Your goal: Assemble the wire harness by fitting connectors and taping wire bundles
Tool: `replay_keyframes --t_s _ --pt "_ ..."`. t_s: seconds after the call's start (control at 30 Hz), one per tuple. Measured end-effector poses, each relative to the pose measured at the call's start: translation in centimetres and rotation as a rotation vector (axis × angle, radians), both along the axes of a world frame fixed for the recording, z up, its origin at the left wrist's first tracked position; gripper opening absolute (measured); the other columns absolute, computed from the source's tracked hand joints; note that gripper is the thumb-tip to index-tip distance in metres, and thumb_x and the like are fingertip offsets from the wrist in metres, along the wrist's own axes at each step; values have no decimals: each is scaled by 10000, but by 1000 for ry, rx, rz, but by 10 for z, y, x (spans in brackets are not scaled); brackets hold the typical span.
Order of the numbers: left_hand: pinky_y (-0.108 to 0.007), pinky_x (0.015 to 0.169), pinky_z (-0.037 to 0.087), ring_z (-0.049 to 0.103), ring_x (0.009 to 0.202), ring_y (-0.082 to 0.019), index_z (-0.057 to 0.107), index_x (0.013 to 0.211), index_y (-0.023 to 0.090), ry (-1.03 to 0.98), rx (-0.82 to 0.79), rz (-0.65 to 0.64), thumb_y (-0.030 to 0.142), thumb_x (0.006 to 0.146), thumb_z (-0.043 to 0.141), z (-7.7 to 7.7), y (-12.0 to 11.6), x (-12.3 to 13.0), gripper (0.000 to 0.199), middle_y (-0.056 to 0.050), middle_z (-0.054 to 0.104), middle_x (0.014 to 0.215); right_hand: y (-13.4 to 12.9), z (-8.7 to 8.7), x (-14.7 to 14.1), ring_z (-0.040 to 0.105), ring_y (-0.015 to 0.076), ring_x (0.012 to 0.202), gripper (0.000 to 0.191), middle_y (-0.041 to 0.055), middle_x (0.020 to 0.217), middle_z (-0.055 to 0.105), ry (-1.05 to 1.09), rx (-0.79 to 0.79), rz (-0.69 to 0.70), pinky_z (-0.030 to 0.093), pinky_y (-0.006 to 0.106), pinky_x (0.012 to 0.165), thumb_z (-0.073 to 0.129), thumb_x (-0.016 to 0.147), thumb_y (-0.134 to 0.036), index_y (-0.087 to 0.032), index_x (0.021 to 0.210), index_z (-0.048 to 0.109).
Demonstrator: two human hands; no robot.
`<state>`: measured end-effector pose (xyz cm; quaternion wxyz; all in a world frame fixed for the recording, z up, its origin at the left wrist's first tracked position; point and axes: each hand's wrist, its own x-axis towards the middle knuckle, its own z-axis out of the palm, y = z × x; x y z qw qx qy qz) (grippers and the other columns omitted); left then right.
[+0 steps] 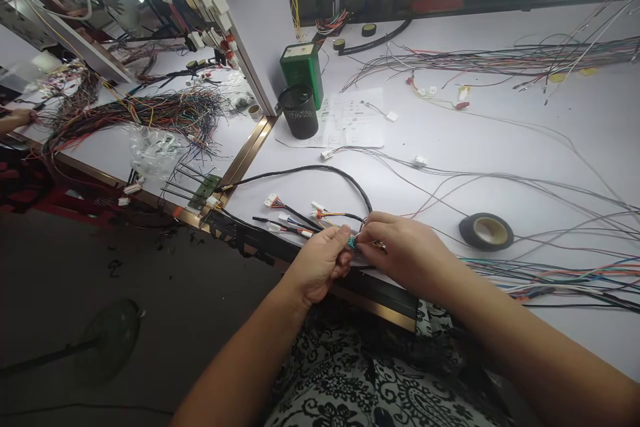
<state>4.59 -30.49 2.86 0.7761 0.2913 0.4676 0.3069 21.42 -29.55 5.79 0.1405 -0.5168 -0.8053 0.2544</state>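
Close to the table's front edge, my left hand (327, 257) is closed, pinching a small teal connector (351, 242) between thumb and fingers. My right hand (395, 240) meets it from the right, its fingertips pressed together on thin wires beside the connector. The exact wire ends are hidden by the fingers. Black-sleeved harness branches fan out to the left of my hands, ending in a white connector (271, 201), an orange-and-white connector (317, 214) and other small plugs. A black sleeved cable (320, 167) arches behind them.
A roll of black tape (486, 231) lies to the right, near bundled loose wires (565, 277). Behind stand a black cup (300, 113) and a green box (303, 67) by printed sheets (357, 117). Left, a pin fixture (205, 191) sits at the edge; another person's hand (17, 120) shows far left.
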Motion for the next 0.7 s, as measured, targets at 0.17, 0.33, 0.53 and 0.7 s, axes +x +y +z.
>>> replay_keyframes --t_s 0.17,0.33,0.53,0.7 --pt "-146 405 197 264 390 -13 457 758 163 10 4 11 536 832 555 1 0 1 392 77 388 534 -2 -10 6 610 139 770 157 -1 904 662 127 -25 13 438 254 691 521 886 -247 -235 834 668" --pt "-166 428 247 249 360 -7 441 731 167 -23 -7 30 588 807 551 3 -2 1 442 88 388 515 -2 -9 9 617 159 822 115 -12 885 665 214 -110 -20 459 282 746 528 863 -250 -256 832 638" --pt "-183 397 219 243 319 -10 464 737 159 -24 17 65 573 812 550 -3 -5 4 429 83 415 489 -4 -31 3 621 175 843 213 15 912 657 243 -126 29 479 287 751 448 916 -327 -262 823 629" --pt "-193 374 226 372 344 -46 461 806 167 19 152 139 657 805 478 -2 -9 5 490 46 498 560 -4 -43 0 634 175 851 238 22 921 660 272 -56 38 499 277 764 439 924 -355 -287 815 639"
